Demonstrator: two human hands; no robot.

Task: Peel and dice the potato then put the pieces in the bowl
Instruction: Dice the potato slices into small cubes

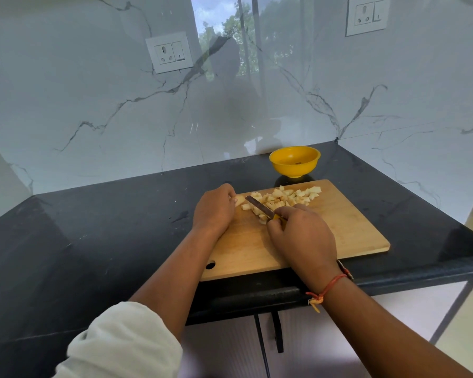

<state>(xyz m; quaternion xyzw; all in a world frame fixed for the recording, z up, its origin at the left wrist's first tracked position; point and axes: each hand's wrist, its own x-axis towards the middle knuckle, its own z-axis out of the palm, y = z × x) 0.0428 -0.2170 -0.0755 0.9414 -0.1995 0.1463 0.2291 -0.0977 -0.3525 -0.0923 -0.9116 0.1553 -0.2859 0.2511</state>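
A person diced a peeled potato on a wooden cutting board set on a dark surface. The left hand curled its fingers down over one uncut chunk at the board's far left edge, while the right hand closed around the yellow handle of a knife, whose blade lay angled across the board just beside that chunk. A loose heap of potato pieces spread along the board's far side, and a yellow bowl stood just behind the board; whether it held any potato could not be told. The pieces looked small, light and firm, and their cut faces were probably wet and slippery, so single cubes would likely skid or roll if pinched. They seemed easier to move by scooping a handful with cupped fingers or by sweeping them along the blade. The chunk under the left hand appeared best held from above, with fingertips tucked away from the edge.
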